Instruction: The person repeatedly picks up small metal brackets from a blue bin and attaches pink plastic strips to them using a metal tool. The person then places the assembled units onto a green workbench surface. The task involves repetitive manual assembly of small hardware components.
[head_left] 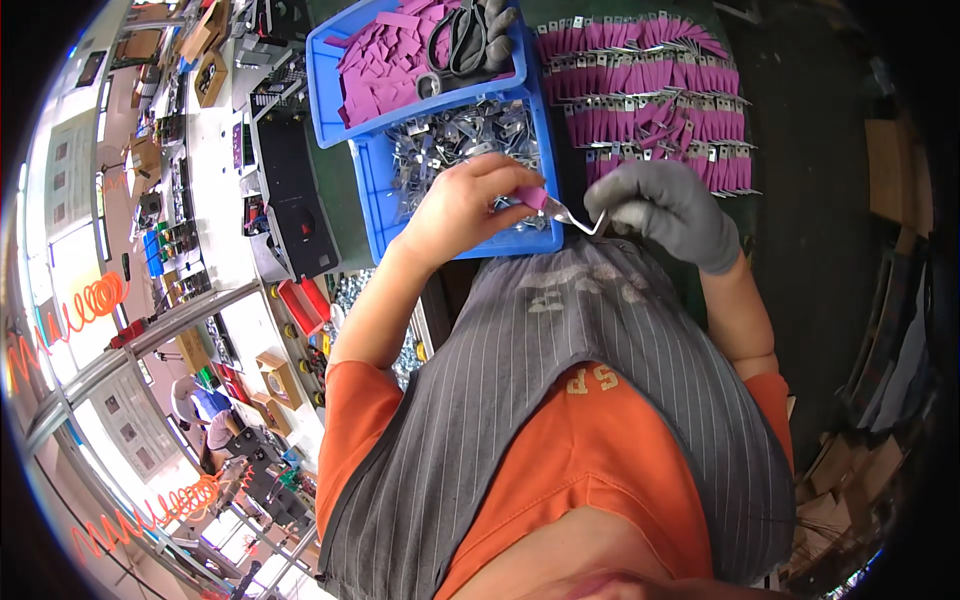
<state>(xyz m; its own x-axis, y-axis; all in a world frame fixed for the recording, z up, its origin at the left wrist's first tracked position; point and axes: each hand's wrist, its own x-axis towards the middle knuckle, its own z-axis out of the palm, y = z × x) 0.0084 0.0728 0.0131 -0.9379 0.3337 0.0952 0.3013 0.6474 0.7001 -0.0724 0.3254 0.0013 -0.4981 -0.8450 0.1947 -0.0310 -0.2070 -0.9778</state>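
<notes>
My bare left hand (470,205) pinches a small flat purple piece (532,197) between thumb and fingers. The purple piece sits at one end of a bent metal bracket (578,220). My right hand (668,212), in a grey glove, grips the bracket's other, upturned end with curled fingers. Both hands meet over the near right corner of a blue bin (375,215) filled with loose metal brackets (450,135). Behind it, a second blue bin (325,85) carries a heap of purple pieces (385,65).
A grey glove (497,35) and a black strap (445,45) lie on the purple heap. To the right stand several rows of brackets with purple pieces (650,120) on a dark green surface. A red bin (302,305) is at left. Another person (205,410) bends over farther off.
</notes>
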